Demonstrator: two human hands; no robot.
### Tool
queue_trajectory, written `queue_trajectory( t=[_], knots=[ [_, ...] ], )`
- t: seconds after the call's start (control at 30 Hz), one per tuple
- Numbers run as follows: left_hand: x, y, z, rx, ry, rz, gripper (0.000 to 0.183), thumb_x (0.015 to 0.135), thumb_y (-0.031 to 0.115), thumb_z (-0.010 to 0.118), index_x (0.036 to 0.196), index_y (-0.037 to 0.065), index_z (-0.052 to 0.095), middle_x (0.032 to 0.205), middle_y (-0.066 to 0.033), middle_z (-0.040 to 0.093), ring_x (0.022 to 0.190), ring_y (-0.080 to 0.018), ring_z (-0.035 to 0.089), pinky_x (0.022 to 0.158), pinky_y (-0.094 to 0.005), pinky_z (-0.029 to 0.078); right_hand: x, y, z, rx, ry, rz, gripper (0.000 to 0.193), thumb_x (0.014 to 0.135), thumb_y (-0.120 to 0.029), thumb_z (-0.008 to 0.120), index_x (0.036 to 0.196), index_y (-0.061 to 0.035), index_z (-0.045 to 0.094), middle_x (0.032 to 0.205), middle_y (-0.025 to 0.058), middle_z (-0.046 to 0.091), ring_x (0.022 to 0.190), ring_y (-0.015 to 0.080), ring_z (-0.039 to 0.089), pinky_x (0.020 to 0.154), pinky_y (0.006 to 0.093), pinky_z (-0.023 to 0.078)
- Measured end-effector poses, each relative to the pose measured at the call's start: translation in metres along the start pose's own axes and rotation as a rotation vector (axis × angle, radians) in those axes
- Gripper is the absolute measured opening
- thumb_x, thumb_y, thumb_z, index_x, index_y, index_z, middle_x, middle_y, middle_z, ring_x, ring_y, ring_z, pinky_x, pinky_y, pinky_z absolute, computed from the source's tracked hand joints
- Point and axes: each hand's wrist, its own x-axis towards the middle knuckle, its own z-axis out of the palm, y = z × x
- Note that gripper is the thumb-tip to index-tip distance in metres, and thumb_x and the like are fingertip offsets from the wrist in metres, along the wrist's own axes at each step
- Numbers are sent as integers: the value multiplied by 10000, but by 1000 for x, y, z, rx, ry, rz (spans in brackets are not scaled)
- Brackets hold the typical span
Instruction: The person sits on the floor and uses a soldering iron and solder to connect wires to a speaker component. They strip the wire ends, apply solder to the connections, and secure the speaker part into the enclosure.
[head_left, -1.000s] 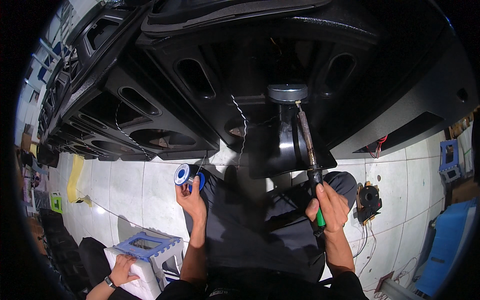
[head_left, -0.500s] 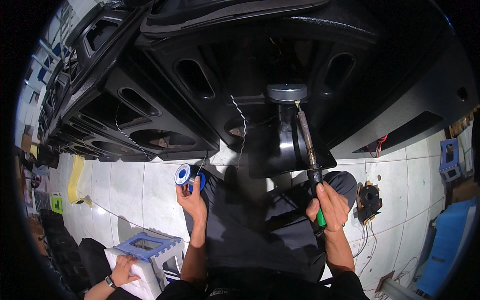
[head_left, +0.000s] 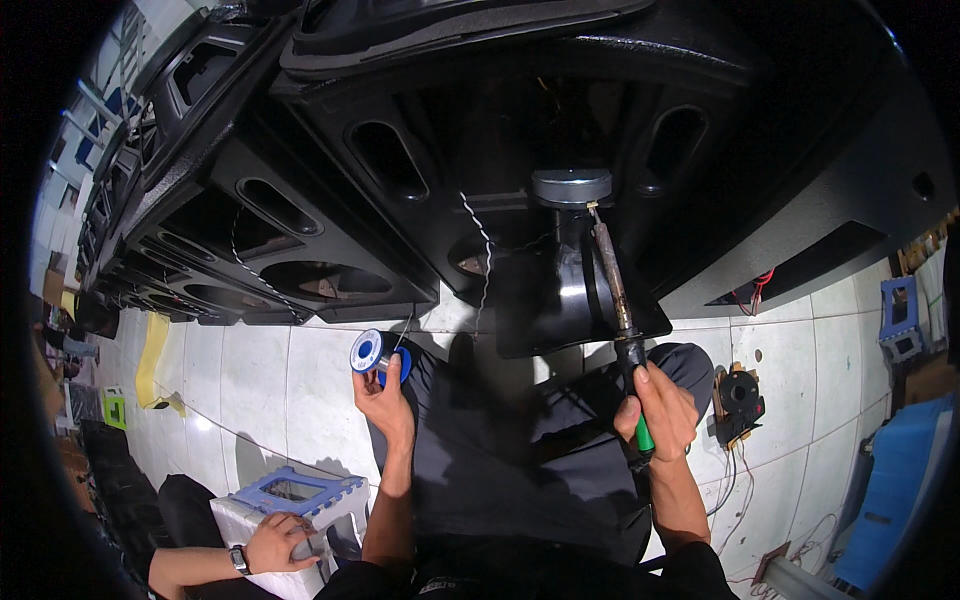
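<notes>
My right hand (head_left: 660, 412) grips the black and green handle of a soldering iron (head_left: 612, 275). The iron points up and away, its tip touching a small terminal at the lower edge of a round silver speaker magnet (head_left: 572, 187). That magnet sits at the narrow end of a black speaker horn (head_left: 580, 290). In my left hand (head_left: 385, 400) is a spool of solder wire (head_left: 380, 352), white-labelled with blue flanges, held between thumb and fingers. A short end of solder sticks up from it, apart from the iron.
Black speaker cabinets (head_left: 330, 235) stand in a row ahead and to the left. A twisted white wire (head_left: 478, 235) hangs from the nearest. A black round device (head_left: 740, 395) with leads lies right on the floor. At lower left, another person's hand (head_left: 280, 542) rests by a stool (head_left: 300, 492).
The other person's hand at lower left has shifted to the right over the white block beside the stool. My hands, the iron and the spool have hardly moved.
</notes>
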Motion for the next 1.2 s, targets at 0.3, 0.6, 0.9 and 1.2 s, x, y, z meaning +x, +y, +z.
queue_trajectory(
  t=[0.3, 0.6, 0.9, 1.2],
  knots=[
    [2, -3, -3, 25, 18, 6, 420, 880, 3, 758, 1265, -66, 604, 1153, -104, 669, 1048, -169, 618, 968, -301, 461, -16, -6, -24, -11, 131, 94, 274, 884, -89, 624, 1089, 80, 693, 919, 267, 723, 712, 328, 729, 641, 353, 585],
    [5, -11, -5, 208, 21, 119, 347, 924, 106, 744, 1214, -60, 652, 994, -41, 667, 844, -107, 558, 777, -265, 469, -65, -22, -100, -16, 553, 809, 614, 1026, -370, 388, 1256, 179, 543, 954, 371, 688, 853, 407, 728, 882, 482, 572],
    [10, -22, -9, 384, 45, 207, 438, 923, 305, 772, 1052, -102, 676, 954, -170, 718, 823, -231, 644, 795, -366, 522, -125, 4, -178, -429, 653, 1031, 381, 1041, -230, 568, 1207, 97, 672, 893, 188, 738, 754, 197, 715, 698, 327, 586],
    [4, -8, -2, 308, 69, 196, 406, 910, 282, 787, 1064, -82, 692, 917, -128, 709, 810, -201, 605, 789, -351, 504, -194, 61, -160, -526, -54, 969, 195, 943, -157, 701, 1054, -3, 749, 783, 216, 712, 649, 291, 713, 603, 370, 538]
  ],
)
